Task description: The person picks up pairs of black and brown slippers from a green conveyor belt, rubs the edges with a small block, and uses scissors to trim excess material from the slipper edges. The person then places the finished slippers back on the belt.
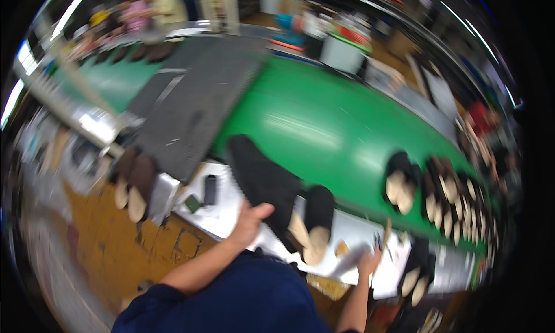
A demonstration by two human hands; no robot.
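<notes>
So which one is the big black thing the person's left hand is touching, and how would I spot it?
Find the wide green belt running across the middle. At its near edge lies a white worktop, and there the left hand rests on a long black mat-like piece. Unlike the black slippers with pale soles beside it, it is flat, all black and much bigger.

2 slippers (309, 223) lie on the bench (222, 208), conveyor belt (324, 130) behind, slipper row (448, 197) right.

both bare forearms stretched forward, left hand (250, 218) fingers curled in a grip, right hand (368, 262) blurred
</notes>
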